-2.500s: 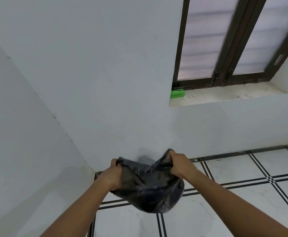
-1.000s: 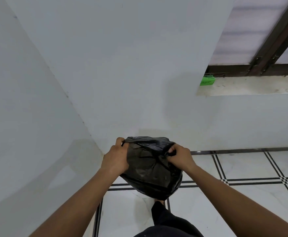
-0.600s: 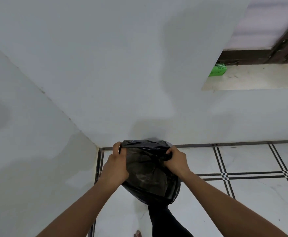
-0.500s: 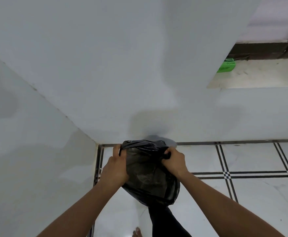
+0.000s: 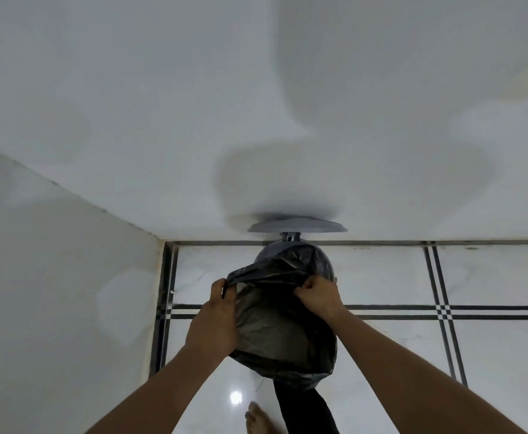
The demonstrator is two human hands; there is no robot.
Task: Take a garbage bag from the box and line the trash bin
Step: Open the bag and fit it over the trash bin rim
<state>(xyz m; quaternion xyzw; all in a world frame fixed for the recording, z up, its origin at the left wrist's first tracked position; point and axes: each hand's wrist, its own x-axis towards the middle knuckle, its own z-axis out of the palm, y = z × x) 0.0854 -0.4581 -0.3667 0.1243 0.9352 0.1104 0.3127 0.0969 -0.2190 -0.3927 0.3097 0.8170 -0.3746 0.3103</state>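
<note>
A black garbage bag (image 5: 280, 333) hangs between my hands, its mouth pulled partly apart. My left hand (image 5: 214, 321) grips the bag's left rim. My right hand (image 5: 317, 294) pinches the right rim. Just beyond the bag, against the wall, stands a grey round trash bin (image 5: 325, 261), mostly hidden behind the bag. Its lid (image 5: 297, 228) stands raised on a hinge at the back. The bag's mouth is just in front of and above the bin's opening.
White walls meet in a corner at the left (image 5: 159, 242). The floor (image 5: 413, 355) is glossy white tile with black lines. My bare foot (image 5: 258, 419) and dark trouser leg (image 5: 306, 408) are below the bag.
My view tilted down and moved closer, so the bin and its raised lid now show. The window sill with the green box left the view. Both hands kept their hold on the bag.
</note>
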